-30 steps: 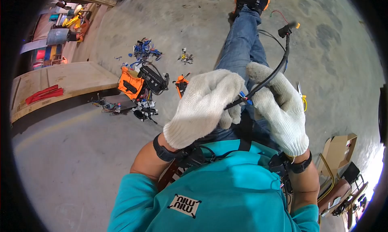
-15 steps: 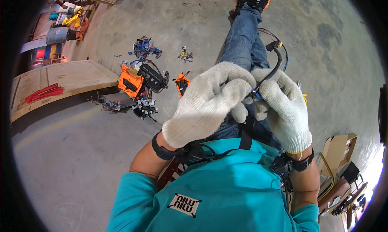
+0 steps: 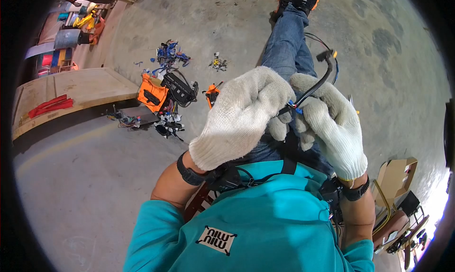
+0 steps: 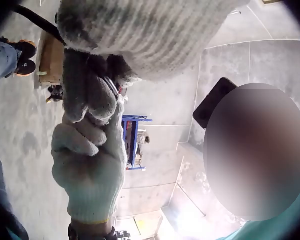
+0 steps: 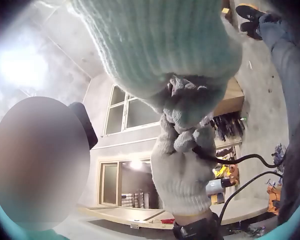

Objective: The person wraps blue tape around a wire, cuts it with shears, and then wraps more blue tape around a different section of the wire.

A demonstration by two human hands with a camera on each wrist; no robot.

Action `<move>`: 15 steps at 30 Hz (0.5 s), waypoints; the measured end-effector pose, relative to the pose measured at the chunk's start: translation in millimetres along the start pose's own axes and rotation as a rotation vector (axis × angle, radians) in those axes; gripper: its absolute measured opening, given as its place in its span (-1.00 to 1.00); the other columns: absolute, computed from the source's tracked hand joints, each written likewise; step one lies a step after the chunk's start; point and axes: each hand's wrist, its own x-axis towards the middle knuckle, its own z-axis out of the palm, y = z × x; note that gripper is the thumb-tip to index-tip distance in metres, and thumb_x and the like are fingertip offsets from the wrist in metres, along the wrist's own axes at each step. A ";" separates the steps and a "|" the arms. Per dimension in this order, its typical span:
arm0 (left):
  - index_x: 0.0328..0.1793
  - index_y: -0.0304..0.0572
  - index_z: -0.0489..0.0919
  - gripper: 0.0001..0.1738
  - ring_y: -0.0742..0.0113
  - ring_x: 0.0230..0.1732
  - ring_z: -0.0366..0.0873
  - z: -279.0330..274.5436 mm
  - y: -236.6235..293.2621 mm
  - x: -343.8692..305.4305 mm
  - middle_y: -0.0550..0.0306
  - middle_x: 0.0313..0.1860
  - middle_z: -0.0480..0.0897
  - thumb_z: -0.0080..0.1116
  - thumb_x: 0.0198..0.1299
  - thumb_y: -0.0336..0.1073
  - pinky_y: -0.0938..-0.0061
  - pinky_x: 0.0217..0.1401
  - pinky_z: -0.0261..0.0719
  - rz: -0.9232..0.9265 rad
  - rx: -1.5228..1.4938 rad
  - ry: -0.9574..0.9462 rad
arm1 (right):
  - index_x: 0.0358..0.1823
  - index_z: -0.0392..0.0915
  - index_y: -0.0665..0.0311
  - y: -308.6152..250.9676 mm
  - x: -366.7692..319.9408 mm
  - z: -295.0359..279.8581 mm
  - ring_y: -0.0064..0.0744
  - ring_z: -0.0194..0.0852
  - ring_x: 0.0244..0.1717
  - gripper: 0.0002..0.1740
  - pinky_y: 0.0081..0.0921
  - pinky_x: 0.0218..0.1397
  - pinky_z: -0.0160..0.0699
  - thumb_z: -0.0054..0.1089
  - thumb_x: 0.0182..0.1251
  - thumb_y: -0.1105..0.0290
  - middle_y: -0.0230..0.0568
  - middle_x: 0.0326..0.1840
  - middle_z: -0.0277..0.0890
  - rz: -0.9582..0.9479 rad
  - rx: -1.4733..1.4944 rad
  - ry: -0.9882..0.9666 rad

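Observation:
In the head view both hands wear white knitted gloves and meet over the lap. My left hand (image 3: 244, 115) grips a black sheathed cable (image 3: 310, 89), mostly hidden in its fingers. Small blue pieces (image 3: 295, 107) show on the cable between the hands. Right beside them, my right hand (image 3: 334, 125) pinches at the wires with thumb and fingers. The cable arcs up past the right fingers to a dark connector (image 3: 325, 55) with a yellow tip. In the right wrist view a length of black cable (image 5: 235, 161) trails from the left hand.
A wooden platform (image 3: 80, 89) at left bears red strips (image 3: 50, 106). On the floor lie a heap of blue pieces (image 3: 170, 54), a small yellowish pile (image 3: 217, 62), an orange bag (image 3: 150, 93) and tangled wires (image 3: 125, 120). A cardboard box (image 3: 395, 177) stands at right.
The cable's connector end has swung down and left, nearer the legs. The hands drew together half a second ago, and the blue pieces now show again between them.

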 end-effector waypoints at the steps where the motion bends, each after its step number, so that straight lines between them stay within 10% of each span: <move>1: -0.01 -0.33 0.66 -0.65 0.49 -0.41 0.65 0.3 -0.4 0.0 0.16 -0.35 0.70 0.06 0.65 -0.15 0.55 -0.29 0.61 0.018 0.005 0.019 | 0.48 0.48 0.42 0.0 0.2 -0.8 -0.69 0.54 -0.38 -0.48 -0.66 -0.32 0.57 0.27 0.61 0.34 -0.36 -0.20 0.67 0.001 -0.001 -0.001; 8: -0.05 -0.35 0.67 -0.79 0.33 -0.31 0.71 -4.3 6.1 -1.4 0.10 -0.28 0.72 0.25 0.50 -0.30 0.40 -0.24 0.64 -0.182 -0.045 -0.020 | 0.53 0.42 0.40 2.7 1.6 -5.4 -0.65 0.55 -0.31 -0.32 -0.66 -0.28 0.56 0.35 0.48 0.27 -0.35 -0.18 0.63 -0.023 0.055 -0.075; 10: -0.04 -0.36 0.69 -0.75 0.04 -0.23 0.74 -6.3 -9.8 1.5 -0.04 -0.21 0.72 0.43 0.18 -0.45 0.24 -0.19 0.67 0.584 0.681 0.050 | 0.54 0.42 0.39 2.3 2.8 -5.8 -0.65 0.56 -0.27 -0.31 -0.65 -0.26 0.57 0.36 0.46 0.27 -0.35 -0.17 0.63 -0.041 0.053 -0.080; 15: -0.03 -0.34 0.70 -0.67 -0.12 -0.21 0.71 -5.0 -14.0 2.5 -0.11 -0.18 0.70 0.44 0.02 -0.50 0.19 -0.17 0.69 0.637 0.647 0.113 | 0.55 0.41 0.37 7.6 0.3 -6.4 -0.61 0.58 -0.21 -0.27 -0.59 -0.19 0.63 0.43 0.44 0.26 -0.32 -0.04 0.64 -0.058 0.041 -0.028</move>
